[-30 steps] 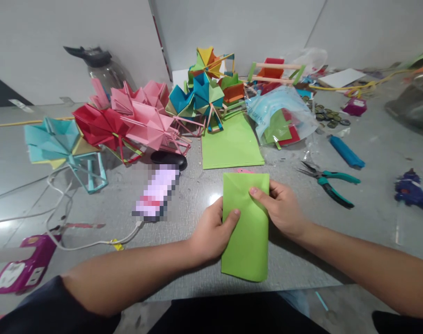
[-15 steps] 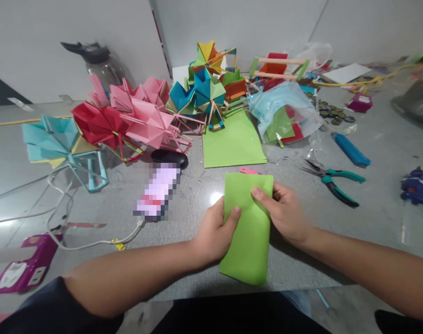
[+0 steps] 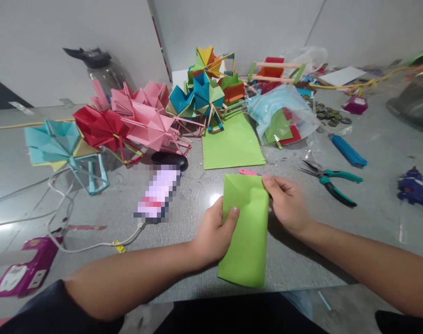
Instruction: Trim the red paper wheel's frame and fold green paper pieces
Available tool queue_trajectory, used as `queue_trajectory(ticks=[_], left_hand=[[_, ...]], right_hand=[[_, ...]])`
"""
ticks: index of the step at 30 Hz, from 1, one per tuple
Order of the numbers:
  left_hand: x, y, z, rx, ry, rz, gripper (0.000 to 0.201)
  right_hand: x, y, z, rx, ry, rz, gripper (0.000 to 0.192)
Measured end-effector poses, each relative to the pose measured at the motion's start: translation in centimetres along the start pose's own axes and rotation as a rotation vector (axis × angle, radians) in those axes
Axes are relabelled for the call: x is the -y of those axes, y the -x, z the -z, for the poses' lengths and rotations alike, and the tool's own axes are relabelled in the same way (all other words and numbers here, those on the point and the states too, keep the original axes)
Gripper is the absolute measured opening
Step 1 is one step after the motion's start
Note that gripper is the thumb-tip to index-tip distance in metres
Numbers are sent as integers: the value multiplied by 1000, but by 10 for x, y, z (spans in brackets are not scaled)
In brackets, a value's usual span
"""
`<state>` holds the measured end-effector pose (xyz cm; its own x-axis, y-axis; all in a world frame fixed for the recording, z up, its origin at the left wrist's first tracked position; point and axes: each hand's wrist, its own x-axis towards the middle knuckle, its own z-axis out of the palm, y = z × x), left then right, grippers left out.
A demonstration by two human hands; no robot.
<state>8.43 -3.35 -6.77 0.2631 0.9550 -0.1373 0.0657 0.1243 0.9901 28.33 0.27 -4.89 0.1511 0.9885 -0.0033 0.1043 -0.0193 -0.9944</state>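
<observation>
Far left, near table edge: magenta cardboard box (image 3: 22, 273), flat on the grey table (image 3: 371, 195); contents not visible. White cable (image 3: 63, 222) runs from near it to a pixelated phone (image 3: 158, 192). Behind: light-blue folded paper wheel on a stick frame (image 3: 58, 148), then red folded paper wheel (image 3: 96, 125), then pink folded paper wheels (image 3: 145, 116). Clear water jug with dark lid (image 3: 100, 65) at the wall behind them; can't tell what's inside.

Centre: left hand (image 3: 211, 232) pinches the left edge of a folded lime-green paper sheet (image 3: 246, 232), thumb on top, fingers curled underneath. Sheet lies on the table near the front edge, long side running away from the person, far-left corner creased down. Right hand (image 3: 288, 204) has the sheet's far-right corner between thumb and fingertips, fingers loosely bent. Small pink scrap (image 3: 246, 171) just past the sheet's far edge. Beyond it a flat lime-green paper sheet (image 3: 232, 144), and a multicolour paper wheel model (image 3: 208, 88).

Right of centre: clear plastic bag (image 3: 284, 111) holding green and red paper pieces, partly spilling out at its open end. Teal-handled pliers (image 3: 328, 183) just right of the right hand. Blue lighter-shaped tube (image 3: 347, 150) further back, pile of dark coins (image 3: 328, 116) behind that. Far right: blue glue gun (image 3: 415, 190).
</observation>
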Motion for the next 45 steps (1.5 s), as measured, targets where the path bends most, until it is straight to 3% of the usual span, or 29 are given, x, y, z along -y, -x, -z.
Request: queue_trajectory(ticks=[7,13,21,27,34,45], left_hand=[[-2,-2,-1,-8,104,28,37],[-4,-2,-1,-15,171,44,38],[-4,-3,0,-81,108,-1,33],[-4,-4,0,-138,145,-9,35],[-8,-6,-1,-183,155,-25,34],[-6,-10,3,-240,148,-117,34]], right_hand=[[7,3,-1,149,-5,14,58],[3,1,0,143,51,42,65],[-1,0,2,184,112,43,67],[0,2,2,292,163,67,57],[-3,4,4,315,238,103,48],[0,7,3,432,352,106,47]])
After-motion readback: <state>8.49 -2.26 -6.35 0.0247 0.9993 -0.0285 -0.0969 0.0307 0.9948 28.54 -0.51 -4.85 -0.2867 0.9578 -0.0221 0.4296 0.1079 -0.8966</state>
